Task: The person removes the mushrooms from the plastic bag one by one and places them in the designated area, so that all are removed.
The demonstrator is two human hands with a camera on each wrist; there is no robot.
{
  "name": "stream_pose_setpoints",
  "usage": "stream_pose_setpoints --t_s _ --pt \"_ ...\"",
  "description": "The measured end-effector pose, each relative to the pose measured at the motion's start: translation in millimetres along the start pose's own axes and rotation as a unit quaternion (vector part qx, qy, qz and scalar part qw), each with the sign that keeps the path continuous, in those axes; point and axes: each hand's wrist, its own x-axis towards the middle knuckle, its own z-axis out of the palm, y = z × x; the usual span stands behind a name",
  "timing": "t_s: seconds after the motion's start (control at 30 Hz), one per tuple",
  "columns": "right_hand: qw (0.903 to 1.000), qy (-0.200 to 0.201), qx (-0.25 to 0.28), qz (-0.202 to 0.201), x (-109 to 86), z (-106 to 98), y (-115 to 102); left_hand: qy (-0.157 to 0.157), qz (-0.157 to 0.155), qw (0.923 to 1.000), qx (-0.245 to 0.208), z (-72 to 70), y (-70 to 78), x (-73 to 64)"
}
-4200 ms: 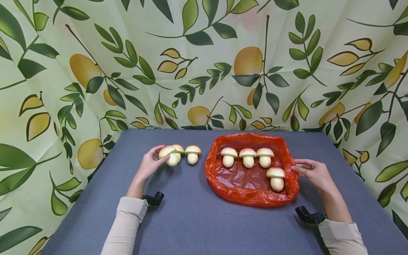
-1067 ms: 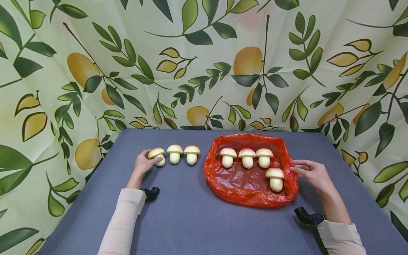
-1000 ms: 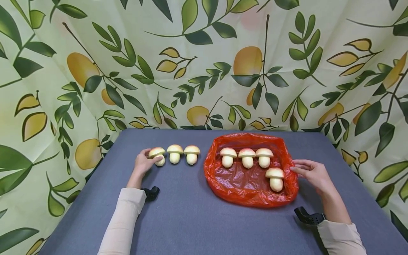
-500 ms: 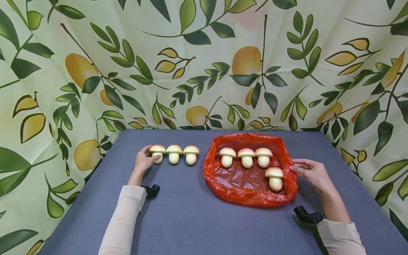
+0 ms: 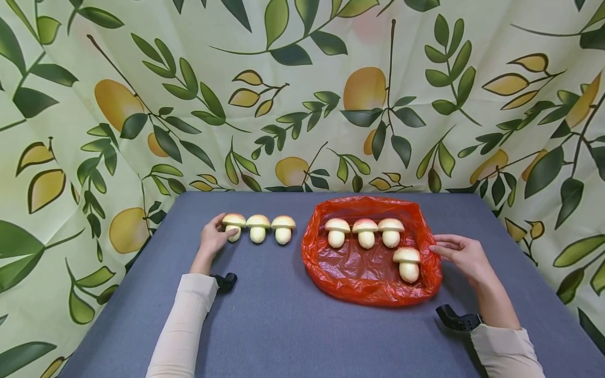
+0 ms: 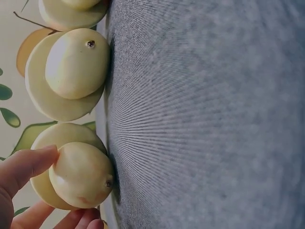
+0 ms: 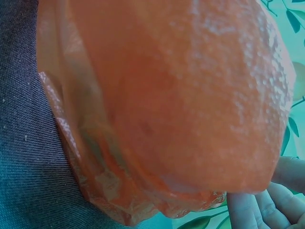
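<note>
My left hand (image 5: 214, 239) holds the leftmost mushroom (image 5: 233, 220), a cream, model-like one with a reddish tinge on its cap. In the left wrist view the thumb (image 6: 33, 164) lies against its rounded stem (image 6: 81, 175), with other fingers below. Right beside it stand a middle mushroom (image 5: 257, 231) and a right-hand mushroom (image 5: 283, 233), forming a row. My right hand (image 5: 465, 257) pinches the right rim of a red plastic bag (image 5: 368, 293), spread wide at its mouth. Inside are three mushrooms in a back row and one mushroom (image 5: 408, 268) at the front right.
A grey-blue cloth (image 5: 283, 336) covers the table. Behind it hangs a curtain (image 5: 302, 105) printed with leaves and fruit. A black wrist mount (image 5: 226, 282) sits on the left forearm, and another black mount (image 5: 457, 319) on the right.
My left hand has carried its mushroom left, away from overlapping the middle one, then straightened it from a tilt into line with the other two. The right hand has stayed at the bag.
</note>
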Motion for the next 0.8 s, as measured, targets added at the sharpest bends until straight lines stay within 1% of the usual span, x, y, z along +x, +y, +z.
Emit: stream_pose_setpoints --t_s 0.2,0.3,0.53,0.67,0.8 --pt "1.0 -0.005 0.004 0.0 0.2 -0.1 -0.3 -0.007 -0.008 0.9999 -0.003 -4.1 2.1 -4.1" --pt "1.0 -0.003 0.0 0.0 -0.4 -0.4 -1.1 -0.002 -0.007 1.0 -0.006 -6.4 3.8 -6.6" --pt "1.0 -0.001 -0.001 0.0 -1.8 -0.7 -3.8 0.017 0.015 0.9997 -0.006 -10.7 12.7 -15.3" --pt "1.0 0.0 0.003 0.003 -1.9 -1.0 -4.1 0.017 0.03 0.9994 -0.005 -11.9 20.4 -21.8" --pt "0.9999 0.002 0.01 0.003 -1.5 -0.8 -2.9 0.012 0.047 0.9987 -0.013 -11.0 28.5 -28.9"
